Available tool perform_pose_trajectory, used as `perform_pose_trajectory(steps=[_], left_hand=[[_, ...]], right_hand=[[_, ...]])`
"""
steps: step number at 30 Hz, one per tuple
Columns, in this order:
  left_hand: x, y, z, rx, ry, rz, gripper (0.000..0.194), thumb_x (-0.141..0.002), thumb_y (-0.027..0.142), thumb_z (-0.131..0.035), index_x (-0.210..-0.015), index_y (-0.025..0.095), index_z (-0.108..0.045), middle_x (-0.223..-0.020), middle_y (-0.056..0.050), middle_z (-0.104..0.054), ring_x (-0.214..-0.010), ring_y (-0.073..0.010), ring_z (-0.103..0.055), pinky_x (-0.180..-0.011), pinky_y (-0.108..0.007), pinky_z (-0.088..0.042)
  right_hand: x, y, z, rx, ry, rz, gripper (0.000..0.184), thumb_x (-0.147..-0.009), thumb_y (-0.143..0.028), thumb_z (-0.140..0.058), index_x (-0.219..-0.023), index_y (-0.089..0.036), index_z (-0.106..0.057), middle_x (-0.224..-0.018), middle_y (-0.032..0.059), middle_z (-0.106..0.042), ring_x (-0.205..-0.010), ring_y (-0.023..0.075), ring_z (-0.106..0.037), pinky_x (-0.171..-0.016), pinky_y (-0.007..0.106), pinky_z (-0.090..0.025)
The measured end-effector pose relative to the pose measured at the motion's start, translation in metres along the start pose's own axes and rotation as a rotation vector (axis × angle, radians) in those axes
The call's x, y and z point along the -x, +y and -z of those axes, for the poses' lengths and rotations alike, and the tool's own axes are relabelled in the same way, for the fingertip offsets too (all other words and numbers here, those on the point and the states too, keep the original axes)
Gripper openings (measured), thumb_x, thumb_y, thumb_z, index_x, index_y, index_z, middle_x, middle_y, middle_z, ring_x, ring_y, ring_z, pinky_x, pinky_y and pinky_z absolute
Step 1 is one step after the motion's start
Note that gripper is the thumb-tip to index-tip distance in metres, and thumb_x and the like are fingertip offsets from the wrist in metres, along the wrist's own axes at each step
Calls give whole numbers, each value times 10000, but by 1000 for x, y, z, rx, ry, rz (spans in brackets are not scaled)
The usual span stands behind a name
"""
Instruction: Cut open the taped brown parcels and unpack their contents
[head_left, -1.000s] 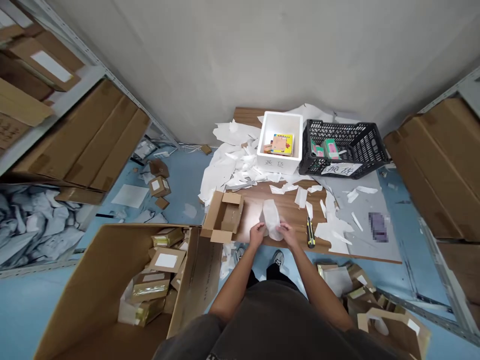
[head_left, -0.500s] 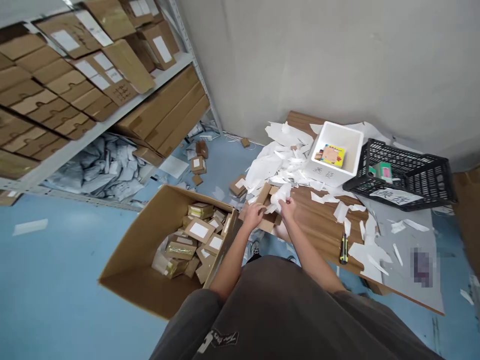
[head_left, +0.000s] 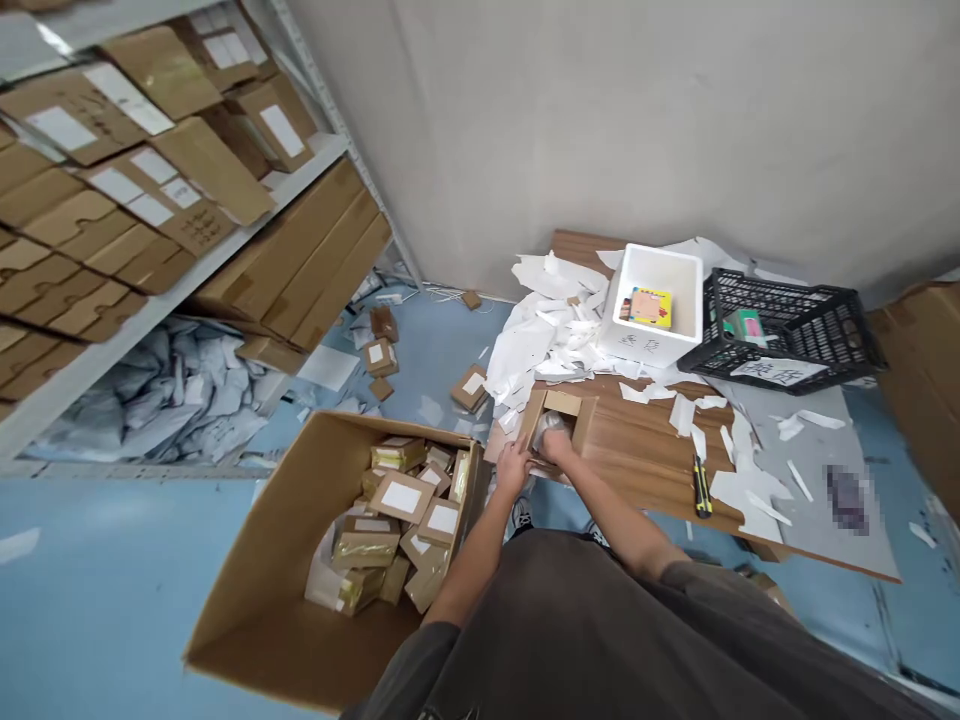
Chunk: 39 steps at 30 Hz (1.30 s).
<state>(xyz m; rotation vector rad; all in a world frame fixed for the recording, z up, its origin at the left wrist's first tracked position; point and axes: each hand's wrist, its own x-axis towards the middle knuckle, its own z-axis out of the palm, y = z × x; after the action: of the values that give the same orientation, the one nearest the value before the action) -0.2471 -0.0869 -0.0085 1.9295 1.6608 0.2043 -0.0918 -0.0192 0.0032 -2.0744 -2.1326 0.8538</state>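
Observation:
A small open cardboard box (head_left: pixel 583 425) sits at the front left of the wooden table, its flaps folded outward. My left hand (head_left: pixel 514 466) is closed on the box's near left edge. Down inside the box, my right hand (head_left: pixel 556 445) is curled against a crumpled whitish wrapping (head_left: pixel 550 422); its fingertips are partly hidden. Whatever the wrapping may contain cannot be made out. To the right on the table lies a yellow-and-black utility knife (head_left: pixel 701 487), apart from both hands.
A large carton (head_left: pixel 255 590) holding several small parcels stands on the left. Torn white paper (head_left: pixel 525 340) covers the table's back left. Behind are a white foam box (head_left: pixel 645 345) and a black crate (head_left: pixel 795 330). Shelves of cartons (head_left: pixel 172 200) fill the upper left.
The white wrapping, held above the box between both hands before, is now down inside it with my right hand. My left hand has moved down to the box's edge. The view has shifted slightly.

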Motion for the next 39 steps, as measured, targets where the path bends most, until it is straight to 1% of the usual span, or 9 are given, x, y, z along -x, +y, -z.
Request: perform_pose_trajectory(steps=[4, 7, 9, 14, 18, 24, 29, 34, 39], left_hand=[[7, 13, -3, -16, 43, -2, 187, -1002, 237, -663, -1071, 280, -831, -1699, -32, -510, -1394, -325, -542, -1159, -497, -495], [7, 37, -7, -18, 82, -9, 213, -1026, 270, -636, -1120, 299, -824, -1697, -39, -511, -1394, -339, -549, -1189, -503, -470], [3, 60, -8, -11, 92, -74, 234, -1044, 277, -608, -1146, 292, -817, -1708, -51, -497, -1390, -343, -552, -1202, -499, -458], [-19, 144, -9, -26, 46, -337, 231, -1051, 285, -608, -1147, 298, -818, -1697, -54, -513, -1340, -338, -578, -1193, -512, -466], [-36, 234, -35, -63, 8, -497, 199, -1037, 324, -657, -1127, 297, -832, -1686, -52, -526, -1299, -340, -599, -1157, -518, -505], [-29, 408, -141, -49, -64, -744, 208, -1036, 323, -662, -1134, 297, -844, -1690, -41, -522, -1323, -345, -593, -1175, -532, -502], [18, 551, -247, -50, -274, -1012, 218, -1014, 327, -698, -1180, 301, -837, -1664, -37, -553, -1356, -335, -584, -1192, -522, -507], [83, 656, -340, -31, -488, -1279, 202, -1019, 326, -699, -1156, 312, -847, -1680, -21, -534, -1372, -327, -568, -1194, -506, -510], [141, 719, -407, -85, -661, -1442, 268, -1004, 302, -722, -1253, 310, -818, -1733, -31, -463, -1458, -334, -504, -1215, -506, -497]], right_hand=[[45, 31, 24, 35, 182, 88, 380, -930, -328, -759, -1286, -195, -770, -1594, 192, -576, -1522, 375, -459, -1222, 471, -425], [86, 68, 38, 18, 223, 42, 531, -832, -319, -868, -1337, -210, -745, -1758, 175, -370, -1636, 446, -280, -1269, 571, -357], [110, 94, 46, -22, 220, -7, 494, -830, -240, -858, -1312, -223, -750, -1808, 146, -279, -1657, 432, -263, -1262, 556, -378], [159, 165, 78, -128, 396, -121, 98, -939, -209, -733, -1014, -223, -794, -1812, 106, -290, -1607, 378, -402, -1242, 549, -426], [206, 237, 113, -202, 551, -161, 55, -938, -217, -747, -940, -209, -801, -1818, 112, -270, -1585, 379, -440, -1242, 573, -428], [327, 381, 150, -251, 750, -396, 83, -949, -250, -757, -1007, -220, -808, -1838, 53, -206, -1634, 351, -368, -1267, 564, -417], [459, 478, 144, -272, 924, -703, 83, -961, -269, -742, -979, -214, -800, -1837, 60, -216, -1643, 348, -349, -1279, 542, -414], [577, 529, 112, -289, 1101, -1008, 149, -970, -304, -704, -984, -209, -817, -1808, 86, -303, -1622, 356, -375, -1278, 541, -411], [649, 558, 79, -334, 1131, -1266, 205, -952, -332, -713, -1090, -226, -824, -1797, 82, -322, -1630, 389, -322, -1274, 592, -385]])
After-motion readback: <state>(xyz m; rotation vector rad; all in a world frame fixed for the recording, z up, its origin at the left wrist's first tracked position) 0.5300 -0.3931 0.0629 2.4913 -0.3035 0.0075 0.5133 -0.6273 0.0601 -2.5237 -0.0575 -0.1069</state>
